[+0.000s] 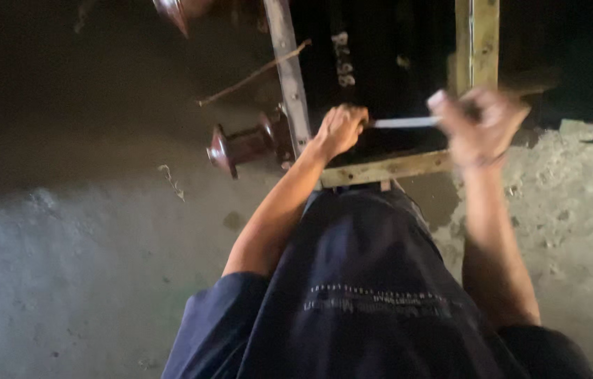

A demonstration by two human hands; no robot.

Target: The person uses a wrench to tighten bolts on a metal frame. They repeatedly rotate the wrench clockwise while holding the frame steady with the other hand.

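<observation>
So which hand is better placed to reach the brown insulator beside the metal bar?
Left, probably. The left hand grips the pale rod right beside the brown insulator; the right hand, blurred, holds the rod's far end.

Tight frame, open floor to the left

The rod (403, 122) spans the dark gap between the grey bar (289, 77) and yellowish post (477, 42); a crossbar (388, 168) closes it below. The brown insulator (240, 146) and a thin wire (254, 74) jut left of the bar. Bare concrete floor (65, 267) lies open further left.
</observation>
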